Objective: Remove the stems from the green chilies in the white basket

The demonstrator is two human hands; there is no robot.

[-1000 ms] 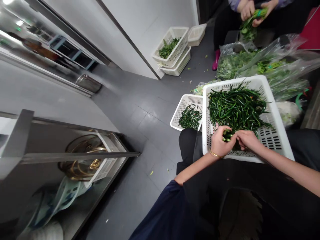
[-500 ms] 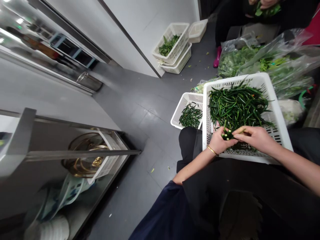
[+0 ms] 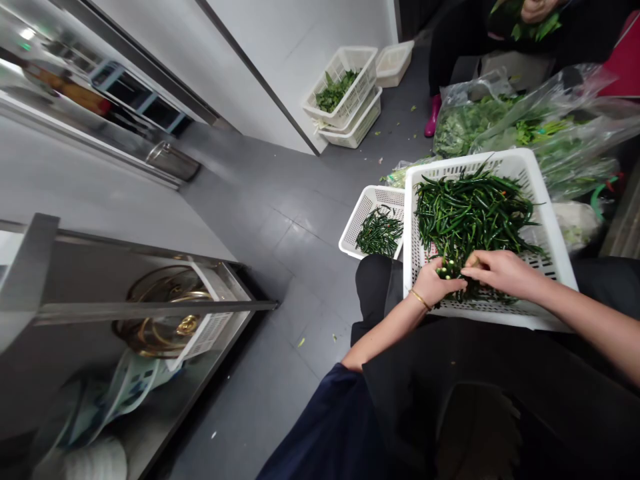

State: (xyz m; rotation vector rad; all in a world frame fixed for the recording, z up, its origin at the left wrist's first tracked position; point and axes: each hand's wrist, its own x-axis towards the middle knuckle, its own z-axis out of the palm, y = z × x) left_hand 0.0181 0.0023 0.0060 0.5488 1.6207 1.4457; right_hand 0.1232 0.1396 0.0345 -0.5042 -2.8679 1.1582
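A white slotted basket (image 3: 553,220) full of long green chili peppers (image 3: 475,207) rests across my lap. Over its near left part, my left hand (image 3: 434,281) is closed around a small bunch of green chili peppers (image 3: 447,269), their pale ends showing. Close beside the bunch, my right hand (image 3: 495,273) has its thumb and fingers pinched together; whatever is between the fingertips is too small to make out. Left of the big basket, a smaller white basket (image 3: 350,230) on the floor holds more green chilies (image 3: 380,231).
Clear plastic bags of leafy greens (image 3: 475,123) lie beyond the basket. A co-worker's hand (image 3: 537,9) holds greens at the top right. Stacked white baskets (image 3: 353,137) stand by the wall. On the left is a metal shelf (image 3: 165,309) with baskets.
My right hand has shifted slightly, its fingers more curled at the bunch. My left hand still holds the chilies. The co-worker's hand has moved a little, and the whole view has shifted slightly.
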